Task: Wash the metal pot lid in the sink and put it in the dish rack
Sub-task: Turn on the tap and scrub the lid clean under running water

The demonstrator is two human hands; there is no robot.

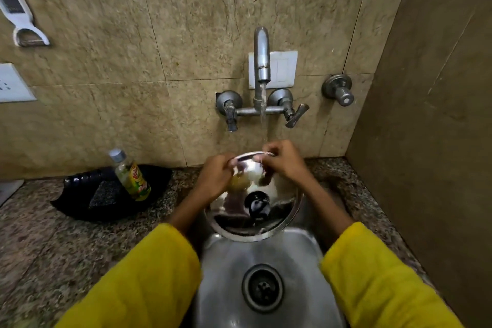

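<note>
The fingers (pixel 262 158) of the right hand (pixel 283 162) are curled closed over the far rim of the round, shiny metal pot lid (pixel 253 210), which is held tilted above the stainless steel sink (pixel 266 261). The left hand (pixel 215 177) is closed around the lid's left edge; something pale and blurred is pressed beneath it, and it cannot be made out. The lid's black knob (pixel 257 204) is turned up towards the camera. Water is seen running from the grey wall tap (pixel 262 61) onto the lid's far rim. A speckled granite counter (pixel 53 234) surrounds the sink, backed by beige stone tiles (pixel 106 34). A clear bottle with a yellow-green label (pixel 131 176) stands on a black tray (pixel 106 192). Both forearms are covered by yellow sleeves (pixel 149 279).
</note>
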